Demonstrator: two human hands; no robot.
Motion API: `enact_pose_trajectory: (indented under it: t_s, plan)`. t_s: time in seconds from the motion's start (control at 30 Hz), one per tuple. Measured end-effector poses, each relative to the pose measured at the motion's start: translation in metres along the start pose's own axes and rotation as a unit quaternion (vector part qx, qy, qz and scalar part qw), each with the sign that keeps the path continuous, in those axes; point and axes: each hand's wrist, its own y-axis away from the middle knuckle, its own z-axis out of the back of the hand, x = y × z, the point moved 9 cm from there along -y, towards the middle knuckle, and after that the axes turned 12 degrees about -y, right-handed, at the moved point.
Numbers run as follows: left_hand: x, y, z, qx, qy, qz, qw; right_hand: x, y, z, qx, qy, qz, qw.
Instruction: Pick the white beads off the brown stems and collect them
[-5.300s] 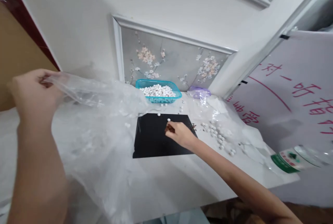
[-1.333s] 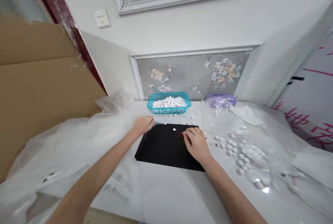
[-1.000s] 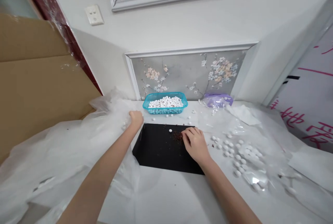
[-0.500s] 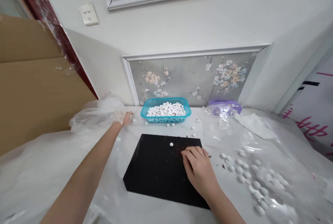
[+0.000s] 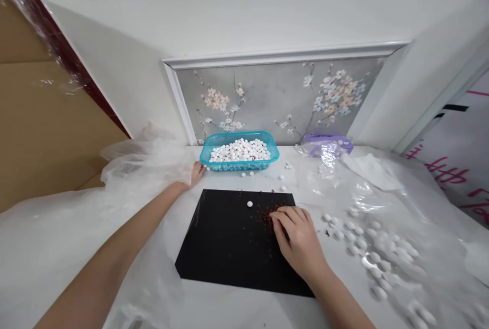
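White counter (image 5: 237,308) under plastic sheeting (image 5: 385,186). Dark crumbs (image 5: 269,215) sit on black board (image 5: 221,242), right hand (image 5: 300,247) on them, fingers together, any hold unclear. One white bead (image 5: 249,203) lies on board. Most beads (image 5: 240,151) fill teal tray (image 5: 237,167); loose beads (image 5: 367,247) lie spread rightward. Left hand (image 5: 196,173) just beside tray, grip unclear.

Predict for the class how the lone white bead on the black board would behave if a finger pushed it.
The white bead looks small and rounded, so it would probably roll rather than slide. The black board appears smooth, so little would likely stop it. Similar beads lying loose beside the teal plastic basket hint that they stray easily.
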Motion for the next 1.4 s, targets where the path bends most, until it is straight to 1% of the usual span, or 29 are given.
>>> enact_pose_trajectory:
  t_s: [0.1,0.23,0.3,0.37,0.47,0.53,0.6,0.67,0.73,0.8,0.87,0.93,0.97,1.0,1.07,1.1,1.17,1.23,1.27,1.33,1.4]
  plan:
    - [-0.018,0.003,0.002,0.009,-0.021,0.0,1.0,-0.001,0.0,0.001,0.0,-0.001,-0.008,1.0]
    - [-0.035,0.012,0.015,0.033,-0.035,-0.023,0.999,0.0,-0.001,0.003,-0.008,0.008,-0.008,1.0]
    - [-0.038,0.014,0.021,0.044,-0.04,-0.019,0.998,0.003,-0.002,0.005,-0.012,0.013,-0.004,1.0]
    - [-0.037,0.015,0.024,0.048,-0.048,0.005,0.998,0.005,-0.004,0.005,-0.013,0.015,-0.001,1.0]
    - [-0.034,0.013,0.022,0.056,-0.061,0.048,0.995,0.006,-0.005,0.009,-0.02,0.024,-0.007,0.999]
    - [-0.033,0.011,0.019,0.067,-0.069,0.062,0.993,0.002,-0.006,0.017,-0.046,0.041,-0.03,0.998]
    - [-0.034,0.007,0.018,0.077,-0.075,0.061,0.992,-0.006,-0.007,0.027,-0.08,0.056,-0.067,0.993]
    - [-0.034,0.005,0.021,0.082,-0.079,0.054,0.992,-0.017,-0.007,0.036,-0.104,0.061,-0.106,0.987]
    - [-0.035,0.004,0.026,0.083,-0.082,0.043,0.992,-0.03,-0.008,0.044,-0.113,0.064,-0.147,0.981]
    - [-0.039,0.006,0.034,0.085,-0.08,0.023,0.993,-0.043,-0.008,0.048,-0.108,0.069,-0.193,0.973]
    - [-0.046,0.012,0.046,0.087,-0.076,-0.001,0.993,-0.057,-0.006,0.05,-0.085,0.058,-0.252,0.962]
    - [-0.057,0.023,0.063,0.081,-0.069,-0.023,0.994,-0.07,-0.001,0.051,-0.072,0.026,-0.313,0.947]
    - [-0.064,0.031,0.074,0.074,-0.064,-0.029,0.995,-0.074,0.001,0.052,-0.071,0.008,-0.333,0.94]
    - [-0.072,0.04,0.086,0.065,-0.058,-0.032,0.996,-0.076,0.002,0.054,-0.071,-0.003,-0.339,0.938]
    - [-0.087,0.06,0.11,0.03,-0.038,-0.01,0.999,-0.076,-0.001,0.056,-0.059,0.004,-0.319,0.946]
    - [-0.096,0.072,0.119,0.022,-0.036,0.004,0.999,-0.075,-0.003,0.056,-0.042,0.017,-0.3,0.953]
    - [-0.116,0.095,0.126,0.022,-0.035,0.025,0.999,-0.074,-0.006,0.054,-0.002,0.042,-0.268,0.963]
    - [-0.136,0.115,0.122,0.023,-0.016,0.028,0.999,-0.074,-0.006,0.05,0.038,0.047,-0.252,0.966]
    - [-0.143,0.124,0.116,0.027,-0.005,0.029,0.999,-0.074,-0.006,0.046,0.058,0.043,-0.248,0.966]
    - [-0.152,0.137,0.097,0.039,0.02,0.028,0.999,-0.071,-0.004,0.036,0.098,0.033,-0.24,0.965]
    - [-0.154,0.145,0.077,0.052,0.042,0.031,0.997,-0.065,-0.003,0.026,0.13,0.031,-0.226,0.965]
